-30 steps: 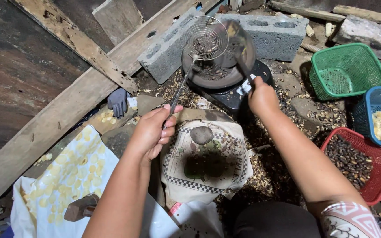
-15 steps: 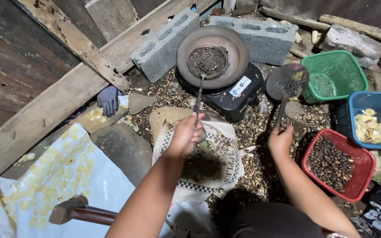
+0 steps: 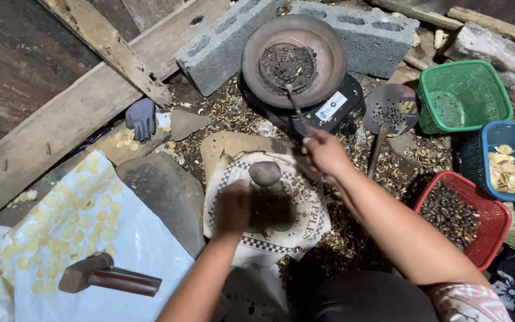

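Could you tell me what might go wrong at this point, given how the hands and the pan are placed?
The right hand grips the handle of the wire scoop resting in the round pan on the black stove; a tug might tip the pan or scatter its contents. The left hand lies on the printed cloth beside the small round stone, which could roll off.

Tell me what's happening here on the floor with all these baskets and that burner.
A person sits over a printed sack on the ground. Their right hand grips the handle of a wire scoop resting in a round pan on a black burner. Their left hand is beside a small stone. A red basket holds dark kernels.
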